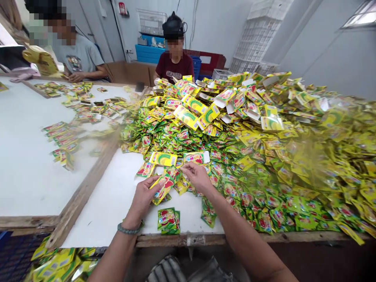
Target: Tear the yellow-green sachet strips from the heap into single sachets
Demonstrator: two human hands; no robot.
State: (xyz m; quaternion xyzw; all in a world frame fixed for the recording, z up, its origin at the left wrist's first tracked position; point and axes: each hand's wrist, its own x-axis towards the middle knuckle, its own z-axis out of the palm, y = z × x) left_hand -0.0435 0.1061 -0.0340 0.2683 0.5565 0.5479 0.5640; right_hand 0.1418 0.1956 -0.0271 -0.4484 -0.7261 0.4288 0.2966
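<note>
My left hand is closed on a small yellow-green carton printed with a red picture, held tilted above the white tabletop. At the carton's upper end is a green sachet; my right hand pinches at its edge. Just beyond my hands lie a yellow carton and another carton with a white open end. Closer to me, a few green sachets rest near the table's front edge. How far the sachet sits inside the carton is hard to tell.
A large heap of cartons and green sachets spreads along the middle and right. A wooden divider runs at left, with rows of cartons past it. Two people sit across the table. More packs lie below, lower left.
</note>
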